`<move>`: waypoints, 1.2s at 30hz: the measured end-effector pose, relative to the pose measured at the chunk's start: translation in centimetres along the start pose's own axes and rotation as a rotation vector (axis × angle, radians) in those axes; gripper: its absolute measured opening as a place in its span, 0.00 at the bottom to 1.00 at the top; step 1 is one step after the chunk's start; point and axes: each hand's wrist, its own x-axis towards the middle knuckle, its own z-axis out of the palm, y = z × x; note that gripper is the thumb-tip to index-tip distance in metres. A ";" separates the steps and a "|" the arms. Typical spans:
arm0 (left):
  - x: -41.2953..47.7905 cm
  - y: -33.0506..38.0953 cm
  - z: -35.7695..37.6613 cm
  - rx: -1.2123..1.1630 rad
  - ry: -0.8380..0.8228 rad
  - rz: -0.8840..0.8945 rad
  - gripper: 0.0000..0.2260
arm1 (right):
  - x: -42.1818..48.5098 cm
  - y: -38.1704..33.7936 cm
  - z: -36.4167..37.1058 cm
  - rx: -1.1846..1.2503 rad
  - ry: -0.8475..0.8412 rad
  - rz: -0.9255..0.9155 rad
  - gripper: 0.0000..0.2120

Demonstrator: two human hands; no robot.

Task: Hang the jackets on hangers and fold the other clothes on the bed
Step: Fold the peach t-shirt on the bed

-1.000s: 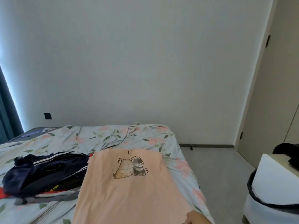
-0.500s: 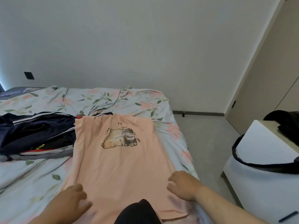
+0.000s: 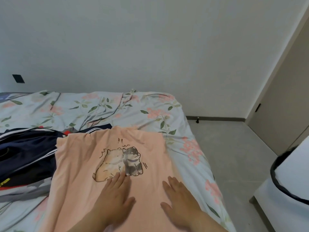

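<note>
A peach T-shirt [image 3: 87, 164] with a print of two cartoon animals lies flat on the bed [image 3: 100, 108], which has a floral cover. My left hand [image 3: 115, 196] presses flat on the shirt just below the print, fingers straight. My right hand [image 3: 178, 198] lies flat on the shirt's right part, fingers straight too. A navy jacket [image 3: 26, 154] with white stripes is heaped on the bed to the left of the shirt, partly under its top left corner.
Grey and red garments [image 3: 20, 190] lie under the navy jacket at the left. A white cabinet [image 3: 284, 203] with a black strap over it stands right of the bed. Grey floor [image 3: 234, 156] runs between them. A closed door [image 3: 284, 106] is at the right.
Both hands have moved forward from the shirt's near hem onto its middle and opened flat. The camera tilted further down over the bed.
</note>
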 end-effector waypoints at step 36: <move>8.1 -0.5 5.0 0.070 0.104 0.041 0.38 | 22.6 -0.9 -9.4 2.030 0.124 0.375 0.18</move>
